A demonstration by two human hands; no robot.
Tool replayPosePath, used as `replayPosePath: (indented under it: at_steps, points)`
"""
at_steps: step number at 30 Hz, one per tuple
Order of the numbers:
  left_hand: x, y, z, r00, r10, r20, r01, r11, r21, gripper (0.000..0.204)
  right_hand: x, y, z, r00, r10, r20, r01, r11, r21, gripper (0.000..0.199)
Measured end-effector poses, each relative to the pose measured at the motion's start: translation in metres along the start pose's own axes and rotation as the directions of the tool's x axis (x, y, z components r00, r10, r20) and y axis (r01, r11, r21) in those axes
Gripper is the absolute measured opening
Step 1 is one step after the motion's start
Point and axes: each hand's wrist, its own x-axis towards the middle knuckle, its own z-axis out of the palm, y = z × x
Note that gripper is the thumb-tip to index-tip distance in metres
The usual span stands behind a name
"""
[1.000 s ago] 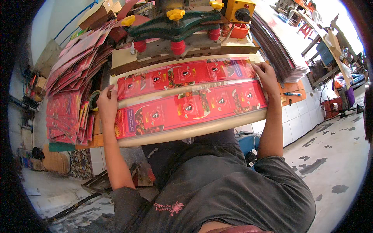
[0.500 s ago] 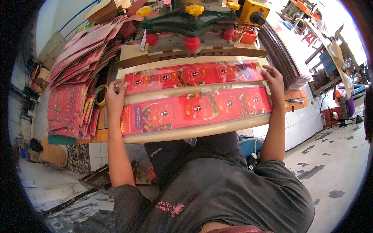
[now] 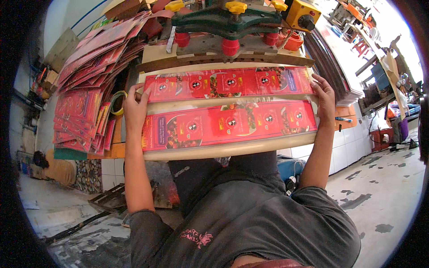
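Note:
Two long red printed strips (image 3: 232, 123), glossy and with food pictures, lie one behind the other on a pale board (image 3: 232, 152) in front of me. My left hand (image 3: 135, 107) is closed at the left end of the far strip (image 3: 248, 82), thumb and fingers pinching its edge. At the opposite end, my right hand (image 3: 325, 96) has bent fingers closed on the strip's right edge. The near strip lies between my wrists. Behind both strips stands a dark green press (image 3: 232, 24) with yellow knobs and red round parts, above a brown metal bar (image 3: 223, 60).
On the left, a tall leaning stack of red printed sheets (image 3: 96, 58) stands beside smaller red cards (image 3: 78, 118) and a tape roll (image 3: 118, 102). A yellow switch box (image 3: 304, 15) is at the back right. Stacked sheets (image 3: 342, 76) and a blue pen (image 3: 343, 119) lie to the right.
The whole view has shifted slightly, with the press now farther right. My hands keep to the two ends of the far strip, which lies a little straighter.

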Motion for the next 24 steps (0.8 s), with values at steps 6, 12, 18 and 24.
replayPosePath:
  at_steps: [6, 12, 18, 24]
  points:
    - [-0.004, 0.004, -0.001, 0.996, 0.047, -0.073, -0.051, 0.998, -0.045, 0.029, -0.001, -0.003, -0.002, 0.999, 0.018, 0.027, -0.019, 1.000, 0.025, 0.043]
    - [-0.007, 0.005, -0.005, 0.982, 0.098, -0.161, -0.121, 0.983, -0.141, 0.023, -0.005, -0.007, 0.000, 1.000, 0.013, -0.018, -0.011, 0.998, 0.068, 0.042]
    - [-0.013, 0.012, -0.009, 0.967, 0.160, -0.199, -0.193, 0.968, -0.161, 0.019, -0.002, -0.001, -0.006, 1.000, -0.019, -0.009, 0.020, 0.991, 0.132, 0.045]
    - [-0.012, 0.010, -0.007, 0.977, 0.157, -0.145, -0.187, 0.955, -0.231, 0.015, -0.004, -0.006, -0.004, 1.000, -0.007, -0.021, 0.010, 0.989, 0.151, 0.047]
